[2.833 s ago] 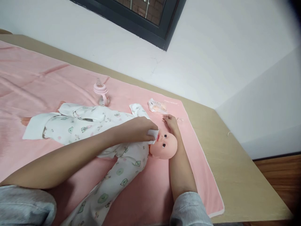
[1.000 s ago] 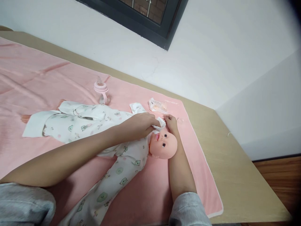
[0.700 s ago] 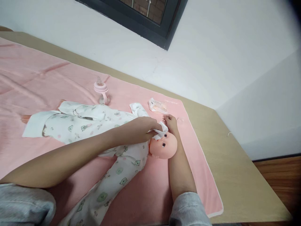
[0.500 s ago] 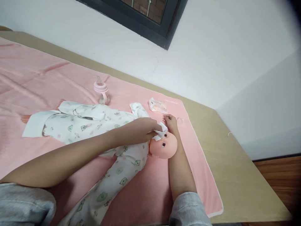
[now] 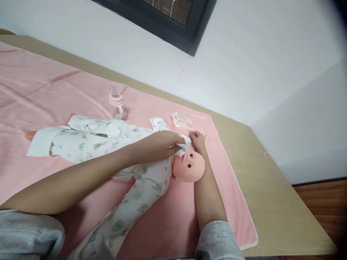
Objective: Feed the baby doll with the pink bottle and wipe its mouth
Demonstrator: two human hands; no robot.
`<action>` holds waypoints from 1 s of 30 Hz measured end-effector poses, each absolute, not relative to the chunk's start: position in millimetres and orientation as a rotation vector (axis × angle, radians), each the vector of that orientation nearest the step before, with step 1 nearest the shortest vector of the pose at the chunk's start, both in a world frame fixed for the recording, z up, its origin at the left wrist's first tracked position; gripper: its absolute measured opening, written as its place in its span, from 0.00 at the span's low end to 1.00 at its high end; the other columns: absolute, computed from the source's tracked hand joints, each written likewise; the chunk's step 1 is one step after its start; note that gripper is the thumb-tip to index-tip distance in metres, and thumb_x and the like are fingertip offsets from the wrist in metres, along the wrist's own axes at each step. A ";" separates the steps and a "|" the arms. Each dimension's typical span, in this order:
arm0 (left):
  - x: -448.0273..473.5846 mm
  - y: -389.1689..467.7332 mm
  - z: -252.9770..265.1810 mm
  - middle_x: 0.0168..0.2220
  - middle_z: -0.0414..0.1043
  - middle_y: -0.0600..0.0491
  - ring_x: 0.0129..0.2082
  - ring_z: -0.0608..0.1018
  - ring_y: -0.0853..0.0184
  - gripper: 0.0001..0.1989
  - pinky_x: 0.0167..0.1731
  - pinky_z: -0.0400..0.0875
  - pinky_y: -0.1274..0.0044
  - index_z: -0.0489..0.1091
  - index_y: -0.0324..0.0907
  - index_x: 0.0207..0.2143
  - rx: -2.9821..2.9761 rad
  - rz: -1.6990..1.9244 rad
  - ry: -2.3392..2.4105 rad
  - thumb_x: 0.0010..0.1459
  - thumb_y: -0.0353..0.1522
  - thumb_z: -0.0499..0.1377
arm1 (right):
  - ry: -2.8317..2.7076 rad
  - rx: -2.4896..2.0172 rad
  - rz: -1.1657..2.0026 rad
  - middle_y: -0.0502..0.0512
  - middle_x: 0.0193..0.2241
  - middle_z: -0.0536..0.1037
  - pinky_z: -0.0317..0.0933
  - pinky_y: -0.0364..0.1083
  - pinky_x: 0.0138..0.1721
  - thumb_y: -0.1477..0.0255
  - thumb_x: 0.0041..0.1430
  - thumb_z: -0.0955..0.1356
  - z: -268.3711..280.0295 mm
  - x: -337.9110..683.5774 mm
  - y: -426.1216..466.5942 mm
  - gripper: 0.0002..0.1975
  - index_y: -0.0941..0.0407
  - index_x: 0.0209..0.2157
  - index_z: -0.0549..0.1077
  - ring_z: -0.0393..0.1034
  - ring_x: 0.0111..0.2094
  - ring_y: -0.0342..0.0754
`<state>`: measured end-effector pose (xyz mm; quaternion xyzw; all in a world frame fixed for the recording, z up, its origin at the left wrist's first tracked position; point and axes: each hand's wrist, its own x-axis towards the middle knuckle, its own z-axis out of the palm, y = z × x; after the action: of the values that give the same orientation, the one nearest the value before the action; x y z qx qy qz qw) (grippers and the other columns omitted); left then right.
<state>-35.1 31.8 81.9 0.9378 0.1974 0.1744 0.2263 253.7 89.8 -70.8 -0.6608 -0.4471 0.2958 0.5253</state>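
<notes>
The left hand (image 5: 164,143) clamps its fingers on a white wipe (image 5: 184,146) just beyond the mouth of the baby doll (image 5: 155,174), stretched leftward; I cannot tell whether the right hand (image 5: 198,141) grips anything.

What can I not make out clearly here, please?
Head view:
- Mouth of the doll: partly behind the white tissue in the left hand.
- End of its near sleeve: cut off by bottom edge.
- Print on the packet: too small.
- Clear item by right hand: too small.
</notes>
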 end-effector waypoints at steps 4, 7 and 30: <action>-40.3 31.9 87.4 0.30 0.73 0.57 0.28 0.73 0.68 0.12 0.27 0.57 0.77 0.73 0.43 0.34 2.527 0.371 0.532 0.61 0.26 0.50 | -1.065 -1.579 0.715 0.51 0.28 0.78 0.68 0.48 0.42 0.76 0.51 0.64 -69.7 253.0 89.5 0.09 0.57 0.33 0.75 0.72 0.28 0.43; -40.7 32.4 85.6 0.27 0.72 0.58 0.26 0.71 0.69 0.10 0.25 0.55 0.77 0.72 0.43 0.32 2.524 0.314 0.524 0.60 0.26 0.51 | -1.060 -1.578 0.723 0.50 0.28 0.78 0.68 0.47 0.43 0.76 0.52 0.63 -69.5 252.5 89.7 0.09 0.57 0.33 0.75 0.72 0.29 0.43; -29.7 27.1 78.0 0.24 0.69 0.56 0.25 0.69 0.69 0.09 0.25 0.51 0.74 0.63 0.39 0.22 2.620 0.335 0.556 0.54 0.25 0.56 | -1.060 -1.595 0.716 0.49 0.27 0.77 0.67 0.46 0.42 0.76 0.53 0.63 -72.1 253.9 92.0 0.09 0.57 0.33 0.74 0.72 0.28 0.41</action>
<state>-29.7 27.1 78.0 0.9471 0.2008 0.1209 0.2194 253.9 92.0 -72.1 -0.6657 -0.4422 0.2989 0.5214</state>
